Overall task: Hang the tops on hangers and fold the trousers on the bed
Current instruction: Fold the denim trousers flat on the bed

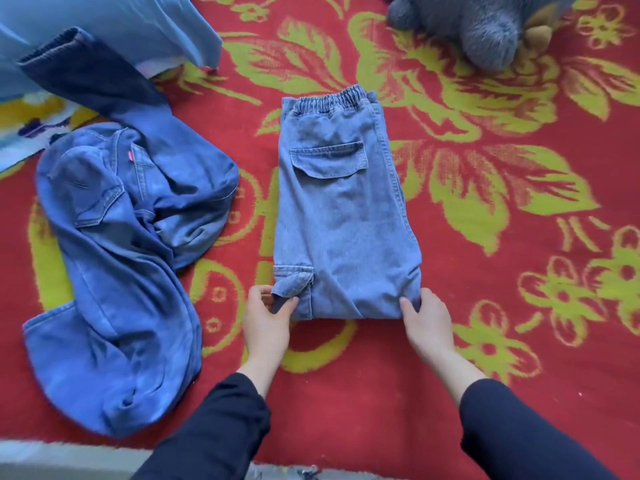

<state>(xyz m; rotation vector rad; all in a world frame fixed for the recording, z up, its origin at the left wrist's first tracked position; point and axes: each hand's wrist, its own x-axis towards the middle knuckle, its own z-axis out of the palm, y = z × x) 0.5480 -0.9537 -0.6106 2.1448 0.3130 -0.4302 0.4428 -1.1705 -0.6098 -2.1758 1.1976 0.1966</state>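
The light denim trousers (343,216) are lying flat in the middle of the bed (519,341), waistband at the far end, folded edge nearest the person. The left hand (265,323) has its fingers (260,292) and thumb pinching the near left corner, right where a little pocket flap sticks out. The right hand (429,323) is curled round the near right corner. Looks to me like the next fold is near end up toward the waistband.

If it were me, I'd tuck that loose flap in first so it doesn't poke out the side. Then lift both corners evenly and lay the near edge square with the waistband, or halfway if you want thirds. Keep the side seams lined up. Denim this thick probably slides and bulges at the fold, so press it flat with a palm afterwards.

The other jeans (117,265) are in a crumpled heap just to the left, not folded yet, close enough that a wide swing could catch them.

Stuff I can't make out: how many layers are in the folded pair, since whatever's underneath is hidden. The light blue top (114,26) at the far left is cut off by the frame, and a dark sleeve (90,74) lies over it. No idea if that sleeve belongs to another garment. No hangers in view. The grey plush toy (485,32) at the far edge is cropped too.
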